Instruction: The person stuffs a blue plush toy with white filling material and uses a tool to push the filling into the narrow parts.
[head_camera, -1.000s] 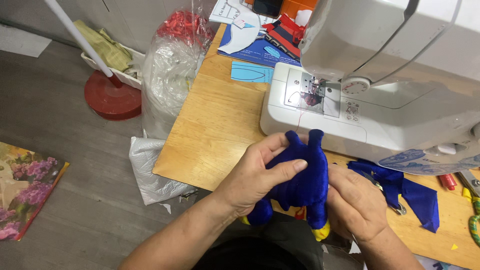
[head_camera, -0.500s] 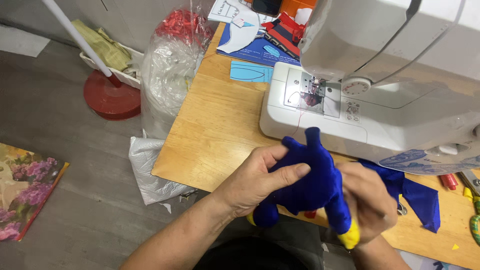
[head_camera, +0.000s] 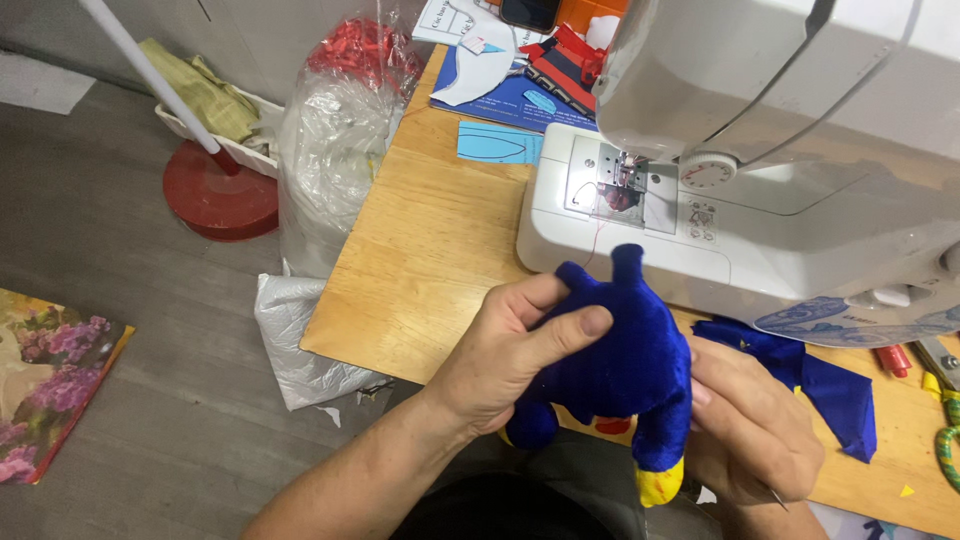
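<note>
L hand (head_camera: 510, 355) grips the blue plush toy (head_camera: 620, 350) w/ thumb pressed across its body; R hand (head_camera: 750, 425) pinches it from behind, near 1 yellow foot (head_camera: 660, 485). Toy held above wooden table (head_camera: 430, 260) edge, just in front of white sewing machine (head_camera: 760, 180). Blue fabric scrap (head_camera: 820, 385) lies near R hand.

1. The left hand (head_camera: 505, 365) was bare, with no glove, ring or watch showing.
2. The left forearm (head_camera: 350, 480) was bare along its whole visible length, with no sleeve in view.
3. The right hand (head_camera: 750, 430) was bare too, and its fingers carried no rings.
4. Dark clothing (head_camera: 500, 510) showed below the arms.
</note>
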